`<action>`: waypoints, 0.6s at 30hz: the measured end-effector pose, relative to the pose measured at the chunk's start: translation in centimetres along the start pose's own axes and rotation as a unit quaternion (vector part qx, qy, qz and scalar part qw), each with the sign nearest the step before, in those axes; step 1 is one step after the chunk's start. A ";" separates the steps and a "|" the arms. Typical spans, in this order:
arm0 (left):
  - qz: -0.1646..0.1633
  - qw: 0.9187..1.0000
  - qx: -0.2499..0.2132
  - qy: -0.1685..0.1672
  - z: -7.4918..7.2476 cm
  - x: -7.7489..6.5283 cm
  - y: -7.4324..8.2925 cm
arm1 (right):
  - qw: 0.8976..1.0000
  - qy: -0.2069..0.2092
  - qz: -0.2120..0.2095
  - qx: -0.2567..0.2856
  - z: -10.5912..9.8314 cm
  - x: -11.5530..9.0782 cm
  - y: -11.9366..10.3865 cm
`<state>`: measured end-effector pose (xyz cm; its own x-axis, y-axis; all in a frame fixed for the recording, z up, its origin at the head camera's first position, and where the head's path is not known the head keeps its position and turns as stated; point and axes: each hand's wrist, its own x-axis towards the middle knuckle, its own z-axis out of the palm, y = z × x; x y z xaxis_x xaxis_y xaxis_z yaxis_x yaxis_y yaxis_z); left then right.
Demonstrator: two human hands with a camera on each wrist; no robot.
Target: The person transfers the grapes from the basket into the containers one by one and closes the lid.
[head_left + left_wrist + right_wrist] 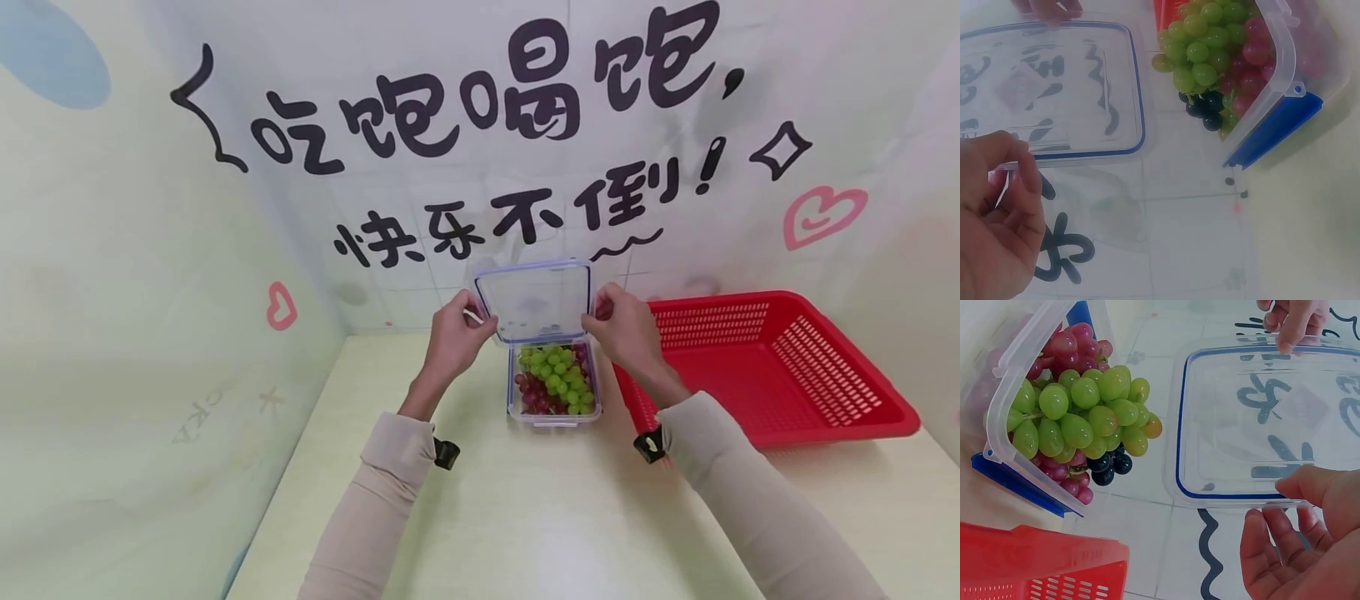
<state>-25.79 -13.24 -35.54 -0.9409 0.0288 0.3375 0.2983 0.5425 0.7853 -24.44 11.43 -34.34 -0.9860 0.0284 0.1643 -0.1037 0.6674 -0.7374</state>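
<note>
A clear lid (534, 302) with a blue seal stands raised behind a clear plastic container (555, 419). My left hand (456, 335) pinches the lid's left edge, and my right hand (626, 327) pinches its right edge between thumb and fingers. Inside the container lie green grapes (1085, 412), red grapes (1075, 347) and a few black grapes (1205, 109), heaped up to the rim. Blue clip flaps (1279, 131) hang at the container's sides in the wrist views. Lid and container are apart in both wrist views.
A red plastic basket (757, 383) with slotted walls stands right of the container, beneath my right forearm. Behind the pale table (525, 517) rises a wall sheet (465, 192) with large black characters and pink hearts.
</note>
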 end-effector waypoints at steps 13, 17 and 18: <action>0.013 0.998 -0.054 -0.017 0.5 0.1 -0.3 | 1.000 0.008 0.013 0.008 0.1 0.2 0.4; 0.023 0.998 -0.058 -0.027 0.8 0.1 -0.4 | 1.000 0.012 0.013 0.009 0.1 0.3 0.7; 0.028 0.998 -0.057 -0.028 0.8 0.1 -0.4 | 1.000 0.012 0.013 0.009 0.1 0.4 0.8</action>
<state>-26.11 -12.76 -36.24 -0.9287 0.1045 0.3557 0.3640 0.4402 0.8208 -24.89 11.88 -34.91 -0.9848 0.0637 0.1616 -0.0812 0.6534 -0.7526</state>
